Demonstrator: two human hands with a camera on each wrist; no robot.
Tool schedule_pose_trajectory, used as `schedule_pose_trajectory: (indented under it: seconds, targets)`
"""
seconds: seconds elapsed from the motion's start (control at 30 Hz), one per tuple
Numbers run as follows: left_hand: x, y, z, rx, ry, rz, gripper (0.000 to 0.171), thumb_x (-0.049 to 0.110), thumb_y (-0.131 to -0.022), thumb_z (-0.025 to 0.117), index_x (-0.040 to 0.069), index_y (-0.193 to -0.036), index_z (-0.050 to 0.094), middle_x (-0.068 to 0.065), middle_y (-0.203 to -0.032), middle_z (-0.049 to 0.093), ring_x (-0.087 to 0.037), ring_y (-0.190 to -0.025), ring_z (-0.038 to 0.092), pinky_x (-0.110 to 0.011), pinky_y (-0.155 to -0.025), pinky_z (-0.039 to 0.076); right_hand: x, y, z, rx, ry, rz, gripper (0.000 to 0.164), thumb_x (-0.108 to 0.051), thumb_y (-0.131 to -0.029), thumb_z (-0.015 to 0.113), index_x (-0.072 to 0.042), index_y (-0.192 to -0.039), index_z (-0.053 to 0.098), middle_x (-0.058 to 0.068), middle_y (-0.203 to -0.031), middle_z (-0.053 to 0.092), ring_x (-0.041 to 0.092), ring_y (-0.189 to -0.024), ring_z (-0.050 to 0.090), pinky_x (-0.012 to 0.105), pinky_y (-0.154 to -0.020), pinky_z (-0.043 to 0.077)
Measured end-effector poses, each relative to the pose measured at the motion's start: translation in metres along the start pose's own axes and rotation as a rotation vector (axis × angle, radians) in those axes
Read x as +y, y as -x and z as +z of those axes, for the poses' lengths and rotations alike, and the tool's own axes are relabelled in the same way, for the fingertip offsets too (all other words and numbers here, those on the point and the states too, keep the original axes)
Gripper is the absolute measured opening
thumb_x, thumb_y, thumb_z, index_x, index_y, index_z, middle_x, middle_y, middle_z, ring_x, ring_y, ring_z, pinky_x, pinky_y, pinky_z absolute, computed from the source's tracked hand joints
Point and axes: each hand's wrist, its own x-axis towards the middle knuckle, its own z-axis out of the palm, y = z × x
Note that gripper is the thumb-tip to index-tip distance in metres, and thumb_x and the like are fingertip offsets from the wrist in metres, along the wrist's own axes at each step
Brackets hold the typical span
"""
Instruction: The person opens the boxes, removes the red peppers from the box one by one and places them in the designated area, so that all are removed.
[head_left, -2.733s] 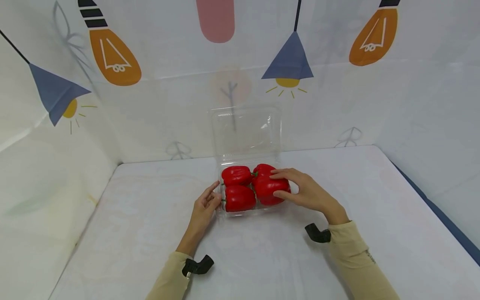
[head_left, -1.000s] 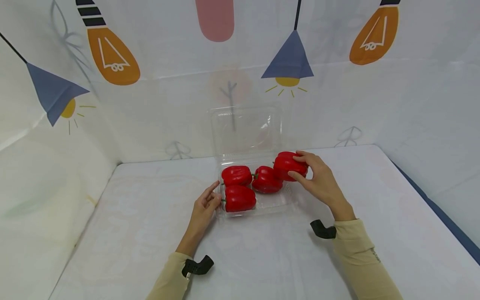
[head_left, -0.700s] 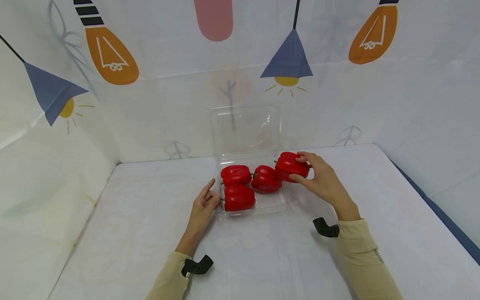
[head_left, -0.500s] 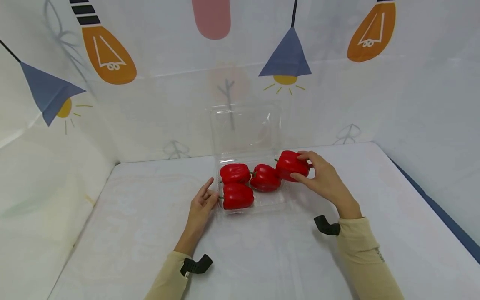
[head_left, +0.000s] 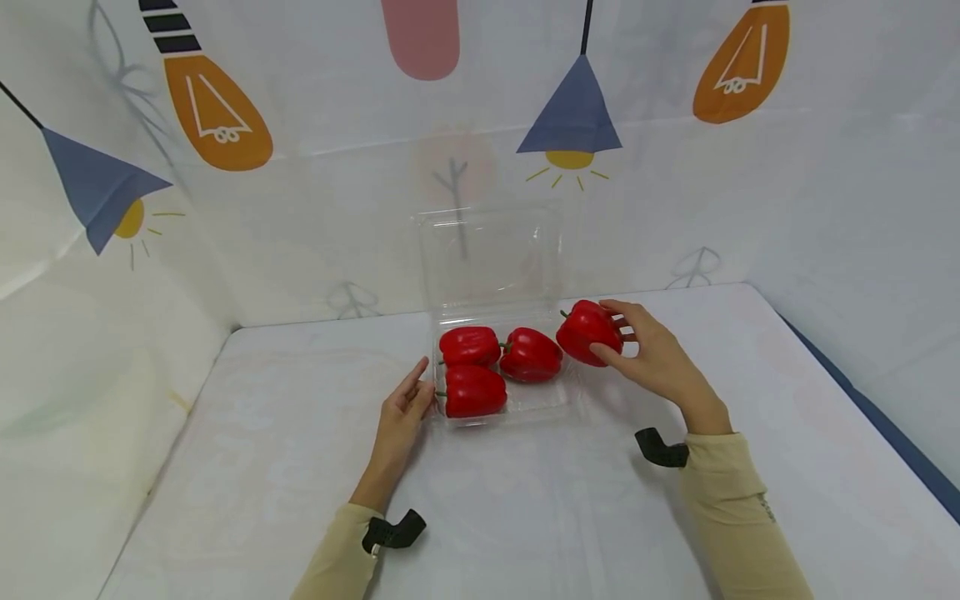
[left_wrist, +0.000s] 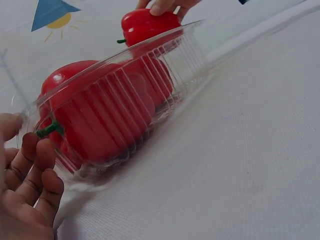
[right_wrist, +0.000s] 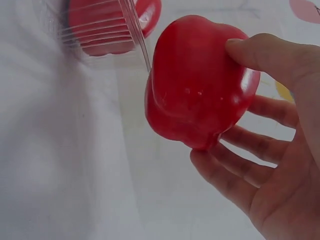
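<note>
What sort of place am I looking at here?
Probably a small staged recording booth rather than a real kitchen: pale sheeting printed with lamps and bulbs rises behind a white tabletop, and black wrist mounts sit at both sleeves.

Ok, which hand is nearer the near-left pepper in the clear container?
Left. The left hand is at the clear container's left side, beside the near-left pepper; the right hand is farther off, beyond the right side, holding another pepper.
</note>
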Motion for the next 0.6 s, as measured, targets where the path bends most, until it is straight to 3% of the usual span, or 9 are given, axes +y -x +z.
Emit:
schedule_pose_trajectory:
  seconds: [0.23, 0.6]
  targets:
    - [0.000, 0.003, -0.001, -0.080, 0.036, 0.072, 0.056, 0.016, -0.096, 0.051, 0.009, -0.148, 0.030, 0.001, -0.095, 0.052, -0.006, -0.082, 0.051, -0.016, -0.076, 0.047, 0.008, -0.002, 0.002, -0.006, -0.058, 0.068, 0.062, -0.028, -0.087, 0.067, -0.011, -0.140, 0.037, 0.012, -0.131, 0.049, 0.029, -0.111, 0.053, 0.050, -0.090, 0.051]
    - [-0.001, 0.001, -0.001, -0.057, 0.046, 0.092, 0.051, 0.013, -0.096, 0.052, 0.010, -0.144, 0.038, 0.001, -0.095, 0.053, -0.005, -0.079, 0.049, -0.014, -0.070, 0.044, 0.021, -0.005, 0.008, 0.045, -0.104, 0.142, 0.060, -0.032, -0.092, 0.058, -0.006, -0.141, 0.034, 0.020, -0.134, 0.047, 0.038, -0.118, 0.050, 0.054, -0.092, 0.049]
